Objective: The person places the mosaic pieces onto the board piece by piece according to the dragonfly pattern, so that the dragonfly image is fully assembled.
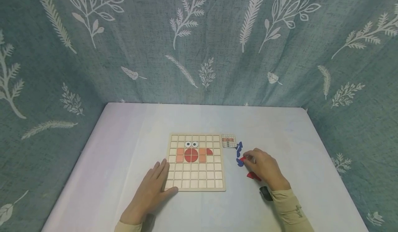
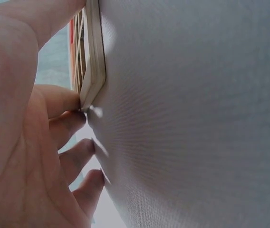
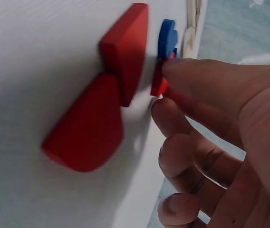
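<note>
My right hand (image 1: 263, 165) pinches a small red piece (image 3: 159, 80) between thumb and fingers, close over the table beside several blue pieces (image 1: 239, 149). Nearer to me lie two loose red quarter-circle pieces (image 3: 90, 126), below that hand. My left hand (image 1: 152, 187) rests at the lower left corner of a wooden grid board (image 1: 199, 184), fingers extended along its left side and thumb at the front edge. On the board are two round eye pieces (image 1: 191, 144), a red circle (image 1: 191, 155) of quarter pieces, orange squares (image 1: 180, 155) on both sides and one red quarter (image 1: 209, 151).
A small pattern card (image 1: 229, 141) lies against the board's upper right side. The white table (image 1: 140, 121) ends at a leaf-patterned curtain (image 1: 186, 69) at the back and sides. A dark wrist device (image 1: 266, 193) shows at my right cuff.
</note>
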`<state>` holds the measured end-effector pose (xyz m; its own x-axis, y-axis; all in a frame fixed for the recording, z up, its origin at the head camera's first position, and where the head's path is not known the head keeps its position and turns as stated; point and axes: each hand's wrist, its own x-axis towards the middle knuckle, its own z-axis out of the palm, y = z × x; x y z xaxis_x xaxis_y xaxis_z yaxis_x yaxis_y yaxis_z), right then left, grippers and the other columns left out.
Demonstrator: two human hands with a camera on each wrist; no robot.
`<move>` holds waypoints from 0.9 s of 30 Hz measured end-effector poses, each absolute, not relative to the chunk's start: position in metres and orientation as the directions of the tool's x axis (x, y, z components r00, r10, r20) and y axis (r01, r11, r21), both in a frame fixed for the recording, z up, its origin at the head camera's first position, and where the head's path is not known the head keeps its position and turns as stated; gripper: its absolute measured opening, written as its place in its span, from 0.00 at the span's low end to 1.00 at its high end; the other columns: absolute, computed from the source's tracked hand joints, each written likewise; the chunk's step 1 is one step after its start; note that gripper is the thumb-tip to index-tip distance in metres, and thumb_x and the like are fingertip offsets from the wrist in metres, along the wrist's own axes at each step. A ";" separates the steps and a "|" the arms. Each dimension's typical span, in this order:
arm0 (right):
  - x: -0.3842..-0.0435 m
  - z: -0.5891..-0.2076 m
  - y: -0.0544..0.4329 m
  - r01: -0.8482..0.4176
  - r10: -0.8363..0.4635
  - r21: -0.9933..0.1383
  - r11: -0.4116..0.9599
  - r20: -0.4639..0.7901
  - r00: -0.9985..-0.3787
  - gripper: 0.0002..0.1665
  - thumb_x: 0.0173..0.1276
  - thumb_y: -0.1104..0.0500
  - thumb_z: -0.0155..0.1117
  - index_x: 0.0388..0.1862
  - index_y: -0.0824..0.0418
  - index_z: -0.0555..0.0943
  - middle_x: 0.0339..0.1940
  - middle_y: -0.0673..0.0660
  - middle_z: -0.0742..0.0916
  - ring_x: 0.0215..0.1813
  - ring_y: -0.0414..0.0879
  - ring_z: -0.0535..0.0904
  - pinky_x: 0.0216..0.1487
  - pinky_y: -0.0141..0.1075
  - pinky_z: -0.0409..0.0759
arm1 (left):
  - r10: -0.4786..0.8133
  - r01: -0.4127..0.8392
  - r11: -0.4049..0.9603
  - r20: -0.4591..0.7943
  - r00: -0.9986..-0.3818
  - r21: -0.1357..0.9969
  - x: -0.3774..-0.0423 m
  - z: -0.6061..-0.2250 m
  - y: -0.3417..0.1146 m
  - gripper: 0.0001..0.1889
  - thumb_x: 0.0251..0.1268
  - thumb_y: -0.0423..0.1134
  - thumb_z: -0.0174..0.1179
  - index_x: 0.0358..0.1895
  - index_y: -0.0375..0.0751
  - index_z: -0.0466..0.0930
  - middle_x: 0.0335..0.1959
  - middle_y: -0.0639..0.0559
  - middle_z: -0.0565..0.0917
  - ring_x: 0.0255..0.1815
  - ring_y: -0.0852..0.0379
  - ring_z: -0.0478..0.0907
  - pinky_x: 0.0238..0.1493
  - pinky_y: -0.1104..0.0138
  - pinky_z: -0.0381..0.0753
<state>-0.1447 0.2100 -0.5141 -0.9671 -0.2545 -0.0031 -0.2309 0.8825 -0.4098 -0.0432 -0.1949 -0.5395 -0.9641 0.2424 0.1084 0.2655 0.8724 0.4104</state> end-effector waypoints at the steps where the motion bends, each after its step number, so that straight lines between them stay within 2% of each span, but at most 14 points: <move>1: -0.145 -0.515 0.210 -0.232 -0.257 -0.409 0.883 -0.006 -0.966 0.13 0.64 0.55 0.75 0.47 0.56 0.88 0.37 0.48 0.86 0.35 0.42 0.78 0.37 0.39 0.83 | 0.242 0.265 0.872 0.109 -0.964 0.411 -0.043 -0.539 -0.195 0.48 0.64 0.61 0.66 0.76 0.30 0.61 0.78 0.38 0.62 0.78 0.34 0.56 0.75 0.41 0.58; 7: -0.149 -0.515 0.216 -0.290 -0.287 -0.409 0.865 0.070 -0.955 0.13 0.64 0.65 0.74 0.46 0.55 0.90 0.38 0.50 0.84 0.33 0.43 0.76 0.32 0.37 0.79 | 0.246 0.270 0.867 0.113 -0.963 0.418 -0.044 -0.538 -0.195 0.47 0.64 0.59 0.67 0.76 0.30 0.61 0.78 0.37 0.62 0.78 0.34 0.56 0.75 0.41 0.58; 9: -0.150 -0.514 0.217 -0.306 -0.289 -0.394 0.867 0.103 -0.952 0.13 0.64 0.67 0.72 0.47 0.55 0.90 0.39 0.51 0.83 0.33 0.43 0.77 0.33 0.37 0.80 | 0.248 0.270 0.869 0.108 -0.963 0.414 -0.044 -0.538 -0.195 0.47 0.64 0.59 0.66 0.76 0.30 0.61 0.78 0.37 0.62 0.78 0.34 0.56 0.75 0.41 0.58; 12: -0.151 -0.514 0.219 -0.302 -0.279 -0.371 0.878 0.115 -0.953 0.12 0.67 0.63 0.70 0.49 0.56 0.89 0.39 0.53 0.83 0.33 0.44 0.78 0.34 0.39 0.83 | 0.248 0.265 0.870 0.096 -0.964 0.416 -0.044 -0.539 -0.195 0.47 0.65 0.60 0.65 0.76 0.30 0.61 0.78 0.38 0.61 0.78 0.34 0.56 0.75 0.42 0.58; 14: -0.151 -0.514 0.218 -0.278 -0.261 -0.366 0.888 0.096 -0.961 0.12 0.68 0.58 0.70 0.50 0.57 0.88 0.38 0.52 0.83 0.33 0.44 0.78 0.35 0.40 0.84 | 0.246 0.262 0.870 0.094 -0.965 0.417 -0.045 -0.539 -0.195 0.47 0.65 0.61 0.65 0.76 0.30 0.61 0.78 0.38 0.61 0.78 0.34 0.55 0.76 0.41 0.58; 19: -0.150 -0.512 0.215 -0.222 -0.231 -0.371 0.901 0.022 -0.973 0.13 0.65 0.51 0.73 0.46 0.55 0.88 0.35 0.49 0.83 0.34 0.44 0.77 0.36 0.42 0.82 | 0.241 0.259 0.871 0.094 -0.966 0.417 -0.044 -0.539 -0.195 0.48 0.64 0.61 0.65 0.77 0.30 0.60 0.78 0.38 0.61 0.78 0.34 0.55 0.76 0.42 0.57; 27: -0.150 -0.512 0.214 -0.222 -0.243 -0.395 0.892 -0.004 -0.970 0.12 0.65 0.58 0.72 0.47 0.55 0.89 0.44 0.53 0.87 0.42 0.48 0.82 0.46 0.49 0.86 | 0.240 0.255 0.871 0.089 -0.967 0.419 -0.043 -0.539 -0.195 0.48 0.65 0.61 0.65 0.77 0.31 0.60 0.78 0.38 0.61 0.78 0.34 0.55 0.76 0.41 0.58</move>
